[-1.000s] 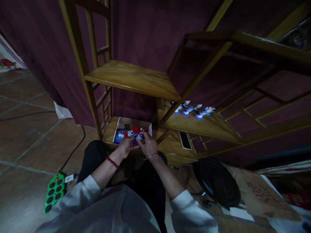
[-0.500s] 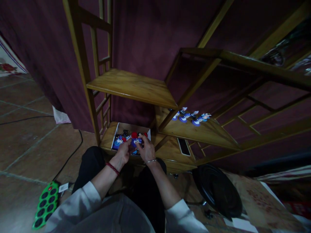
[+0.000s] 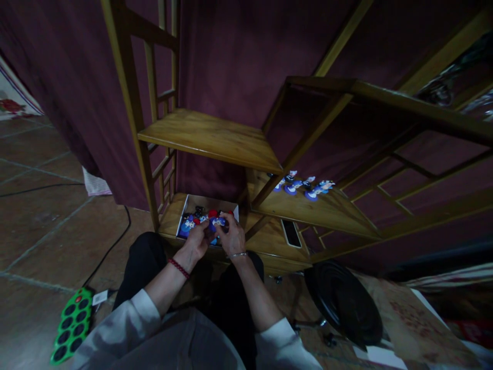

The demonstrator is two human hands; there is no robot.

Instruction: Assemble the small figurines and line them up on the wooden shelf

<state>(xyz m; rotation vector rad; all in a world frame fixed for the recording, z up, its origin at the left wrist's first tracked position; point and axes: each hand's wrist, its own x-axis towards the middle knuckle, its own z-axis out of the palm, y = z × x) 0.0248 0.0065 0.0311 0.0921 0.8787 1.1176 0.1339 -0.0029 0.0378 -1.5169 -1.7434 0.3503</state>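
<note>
Between my two hands, just above the near edge of an open box, is a small blue-and-white figurine (image 3: pixel 217 222). My left hand (image 3: pixel 197 241), with a red beaded bracelet at the wrist, closes on its left side. My right hand (image 3: pixel 233 237), with a silver bracelet, pinches it from the right. Below and behind them the shallow cardboard box (image 3: pixel 208 200) stands on the low shelf with several more figurines (image 3: pixel 188 224) in blue, red and black. Part of its contents is hidden by my hands.
Several figurines (image 3: pixel 314 192) stand on the raised shelf (image 3: pixel 308 211) at the right. A phone (image 3: pixel 291 233) lies on the lower shelf. A black round stool (image 3: pixel 344 303) is at my right, a green power strip (image 3: pixel 72 325) on the floor at my left. A wooden shelf (image 3: pixel 211 134) juts out above the box.
The figurine has turned slightly in my fingers and sits a little higher. Both hands have otherwise stayed in nearly the same place over the box.
</note>
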